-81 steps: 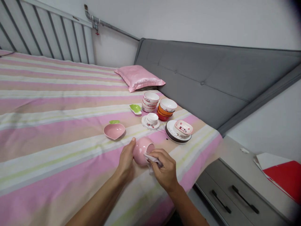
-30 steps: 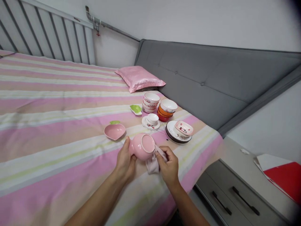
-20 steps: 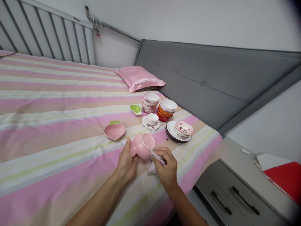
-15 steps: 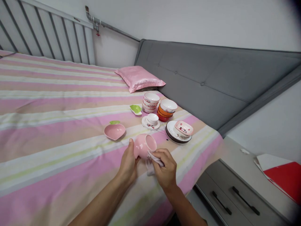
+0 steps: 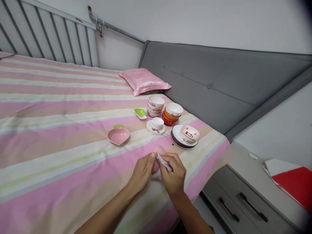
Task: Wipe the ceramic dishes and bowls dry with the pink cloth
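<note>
Both hands meet over the striped bed, round a glossy pink cup that they mostly hide. My left hand grips the cup from the left, thumb on top. Pinched in my right hand is a pale cloth, pressed against the cup; part of it hangs below. To the left lies a pink peach-shaped dish with a green leaf end. Beyond the hands, small white bowls are stacked on white saucers.
A green leaf dish, stacked patterned bowls and white, orange and red bowls stand farther back. Right are stacked plates bearing a pink dish. A pillow, grey headboard and nightstand lie around.
The cup has turned, so its opening no longer shows and less of it is visible. My left hand has moved right, close against my right hand. The cloth stays in my right hand.
</note>
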